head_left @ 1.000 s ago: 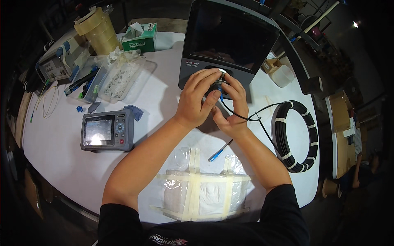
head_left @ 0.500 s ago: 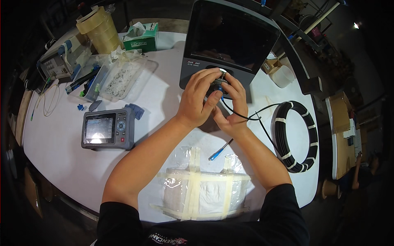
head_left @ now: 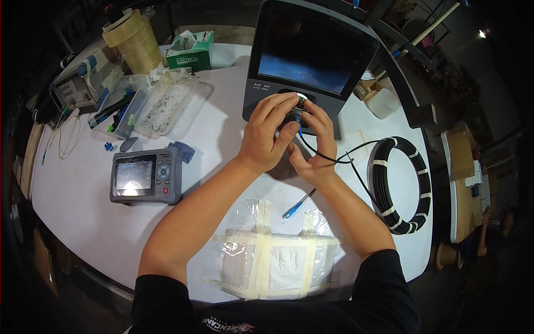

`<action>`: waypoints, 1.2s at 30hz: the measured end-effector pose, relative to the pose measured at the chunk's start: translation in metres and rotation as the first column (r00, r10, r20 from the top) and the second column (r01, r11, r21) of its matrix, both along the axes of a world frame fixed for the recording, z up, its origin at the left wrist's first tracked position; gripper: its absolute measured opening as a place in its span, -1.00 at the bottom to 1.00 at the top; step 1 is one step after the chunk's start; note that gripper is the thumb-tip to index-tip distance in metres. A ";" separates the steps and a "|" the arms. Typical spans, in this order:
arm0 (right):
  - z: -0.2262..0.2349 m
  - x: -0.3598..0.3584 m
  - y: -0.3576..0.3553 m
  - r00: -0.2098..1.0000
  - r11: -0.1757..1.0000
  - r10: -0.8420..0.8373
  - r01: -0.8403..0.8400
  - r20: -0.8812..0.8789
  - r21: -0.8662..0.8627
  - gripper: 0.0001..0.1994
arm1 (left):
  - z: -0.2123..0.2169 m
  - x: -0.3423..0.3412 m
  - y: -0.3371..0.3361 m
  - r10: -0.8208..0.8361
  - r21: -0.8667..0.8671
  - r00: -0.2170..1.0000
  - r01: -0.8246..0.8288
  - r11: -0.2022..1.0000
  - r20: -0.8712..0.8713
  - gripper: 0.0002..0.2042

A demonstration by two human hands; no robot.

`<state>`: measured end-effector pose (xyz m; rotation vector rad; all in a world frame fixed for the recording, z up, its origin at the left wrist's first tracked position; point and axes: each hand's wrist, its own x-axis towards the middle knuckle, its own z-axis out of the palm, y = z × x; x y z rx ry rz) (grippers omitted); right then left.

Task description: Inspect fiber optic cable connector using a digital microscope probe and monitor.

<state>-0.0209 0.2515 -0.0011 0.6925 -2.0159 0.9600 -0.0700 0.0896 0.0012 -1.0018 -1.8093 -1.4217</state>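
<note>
Both hands are at the base of a dark grey screen device. My left hand curls its fingers over the left side of a small round metal fitting on the device's front. My right hand wraps the fitting's other side, its thumb lower down. Between the hands a blue fibre-optic connector points up into the fitting. Its black cable runs right to a taped coil. The fingertips are partly hidden. Another blue-ended connector lies on the table below my hands.
A grey handheld tester sits at left. Behind it are plastic bins of small parts, tape rolls, a green tissue box and a bench instrument. A taped-down clear pad lies in front of me.
The device's screen has gone from dark to a bluish-grey glow across its lower part. My hands stay at the fitting with hardly any movement.
</note>
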 end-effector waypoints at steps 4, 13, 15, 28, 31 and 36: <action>-0.003 0.000 -0.003 1.000 1.000 0.006 -0.005 0.007 -0.026 -0.30 | -0.003 0.002 0.003 0.010 0.023 1.000 -0.010 1.000 -0.024 -0.52; 0.001 0.000 -0.001 1.000 1.000 -0.014 0.014 0.000 0.027 -0.29 | -0.002 -0.001 -0.001 0.000 0.011 1.000 0.000 1.000 -0.023 -0.56; -0.001 -0.001 -0.001 1.000 1.000 -0.004 0.004 0.008 0.010 -0.29 | -0.001 0.000 -0.001 -0.007 0.015 1.000 0.007 1.000 -0.014 -0.56; -0.001 -0.001 0.000 1.000 1.000 0.020 -0.020 -0.006 0.001 -0.30 | -0.002 -0.001 -0.001 -0.001 0.005 1.000 0.001 1.000 0.002 -0.52; -0.001 0.002 -0.005 1.000 0.999 0.012 -0.011 0.029 -0.052 -0.30 | -0.002 0.002 0.003 -0.002 0.040 1.000 0.002 0.999 -0.001 -0.52; -0.001 0.000 -0.003 1.000 1.000 -0.010 0.010 0.026 -0.005 -0.29 | -0.002 -0.001 0.000 -0.010 0.027 1.000 0.010 1.000 -0.011 -0.54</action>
